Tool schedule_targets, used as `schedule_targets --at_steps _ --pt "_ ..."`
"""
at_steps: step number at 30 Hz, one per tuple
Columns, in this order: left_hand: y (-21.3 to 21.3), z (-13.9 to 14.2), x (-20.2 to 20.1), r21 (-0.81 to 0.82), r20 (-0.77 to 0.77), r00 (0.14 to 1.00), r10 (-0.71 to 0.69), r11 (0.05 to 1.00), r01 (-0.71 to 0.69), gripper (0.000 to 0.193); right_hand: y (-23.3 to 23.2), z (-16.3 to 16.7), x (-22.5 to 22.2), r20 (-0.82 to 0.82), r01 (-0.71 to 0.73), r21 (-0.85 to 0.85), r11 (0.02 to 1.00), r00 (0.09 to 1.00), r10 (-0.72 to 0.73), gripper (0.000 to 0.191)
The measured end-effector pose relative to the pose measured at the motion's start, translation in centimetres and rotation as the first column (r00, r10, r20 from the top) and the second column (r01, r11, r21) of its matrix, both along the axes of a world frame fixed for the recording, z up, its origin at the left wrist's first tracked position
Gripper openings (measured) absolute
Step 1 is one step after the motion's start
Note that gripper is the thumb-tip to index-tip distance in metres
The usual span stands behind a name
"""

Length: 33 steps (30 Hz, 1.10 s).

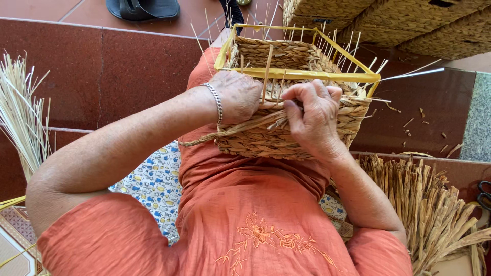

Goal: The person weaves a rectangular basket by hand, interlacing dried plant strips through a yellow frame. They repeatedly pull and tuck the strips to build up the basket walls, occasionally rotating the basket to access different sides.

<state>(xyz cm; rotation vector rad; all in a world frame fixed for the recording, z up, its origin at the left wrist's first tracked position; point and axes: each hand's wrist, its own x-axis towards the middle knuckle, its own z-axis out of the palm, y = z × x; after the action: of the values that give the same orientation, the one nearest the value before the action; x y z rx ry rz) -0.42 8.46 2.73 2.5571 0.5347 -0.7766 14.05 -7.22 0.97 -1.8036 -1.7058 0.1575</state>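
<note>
I look down from the head camera at a half-woven basket (pixel 286 134) resting on my lap, over orange clothing. The basket is made of thick braided straw rope, tan and dry, wound in rows around a yellow wire frame (pixel 302 74) whose rectangular rim stands above the woven rows. Thin pale reed stakes (pixel 267 71) rise upright through the weave and past the rim.

My left hand (pixel 239 96) lies against the near side of the basket, just below the rim, fingers curled and pressed onto the weave; a silver chain bracelet (pixel 217 101) circles its wrist. I cannot tell whether its fingertips grip anything, since they are tucked out of sight. My right hand (pixel 313 118) sits just beside it, to its right, fingers bent and closed, pinching a loose braided strand (pixel 240 129). That strand runs from the right hand leftward, under the left hand, and trails off past the left wrist.

Beyond both hands, farther from me, the dark red tiled floor (pixel 102 71) spreads out, with a black sandal (pixel 143 8) at the far edge. Above and right of the right hand, finished woven baskets (pixel 409 23) are stacked. Below and right of the right hand lies a bundle of dried stalks (pixel 434 204). Far to the left of the left hand stands a sheaf of thin pale reeds (pixel 20 112). Under my left arm shows a blue and yellow patterned cloth (pixel 153 184).
</note>
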Motion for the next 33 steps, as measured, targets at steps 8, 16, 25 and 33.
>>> schedule_targets --at_steps 8,16,25,33 --pt "-3.8 -2.4 -2.7 0.447 0.468 0.864 -0.186 0.893 -0.05 0.018 0.2 1.1 1.3 0.1 -0.081 0.012 0.997 0.992 0.079 0.005" --pt "-6.6 -1.1 -4.1 0.701 0.465 0.767 -0.443 0.714 -0.012 0.019 0.2 0.6 1.0 0.084 -0.051 -0.032 0.998 0.995 0.054 0.004" --pt "-1.9 2.3 0.2 0.62 0.433 0.797 -0.422 0.781 0.078 0.019 -0.2 0.2 2.0 0.004 -0.163 -0.017 0.986 0.987 0.163 0.023" --pt "1.2 4.7 9.8 0.487 0.146 0.887 -0.439 0.812 0.322 0.022 -1.0 0.0 2.6 -0.084 -0.142 -0.07 0.987 0.987 0.136 0.034"
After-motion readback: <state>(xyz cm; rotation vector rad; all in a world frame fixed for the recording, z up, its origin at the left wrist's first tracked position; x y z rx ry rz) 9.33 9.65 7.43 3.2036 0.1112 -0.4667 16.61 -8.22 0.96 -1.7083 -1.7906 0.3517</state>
